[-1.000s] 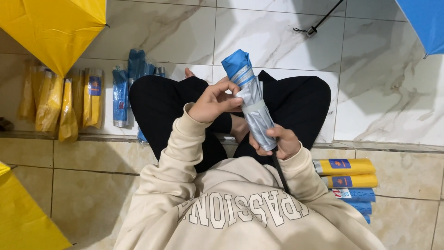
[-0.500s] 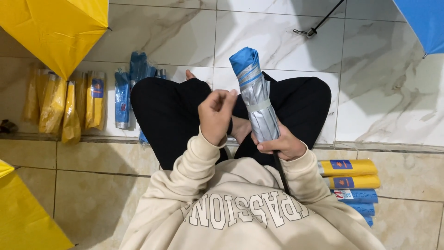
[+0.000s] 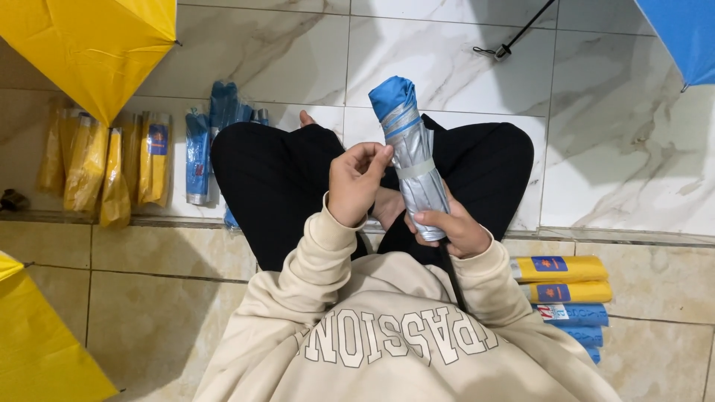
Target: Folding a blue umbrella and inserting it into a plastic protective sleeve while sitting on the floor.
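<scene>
Right hand (image 3: 454, 227) is wrapped around the lower end of a folded compact umbrella with blue fabric on top and a silvery lining showing down its length (image 3: 412, 152), the fingers curled shut about it just above where a dark handle or strap (image 3: 450, 272) runs down toward the chest. Left hand (image 3: 356, 182) sits beside the umbrella's middle, fingers bent and partly closed, fingertips touching or nearly touching the rolled cloth near a pale band that circles it; whether it pinches anything I cannot tell. The umbrella stands nearly upright, tilted slightly to the left at its top, held above the crossed legs in black trousers (image 3: 275, 179) of a person seated on a marbled tile floor (image 3: 611, 164). It looks light and easy to carry in one hand, stiff along its core because of the folded ribs and shaft, but soft and slippery on the outside where the loose fabric can slide under the fingers; the firm lower end by the handle seems the surest place to grip, with the other hand steadying the cloth. On the floor to the left lie yellow and blue sleeved umbrellas in a row (image 3: 149, 160), more are stacked at the right (image 3: 562, 286), and open yellow canopies (image 3: 97, 52) and a blue one (image 3: 685, 33) frame the corners.
</scene>
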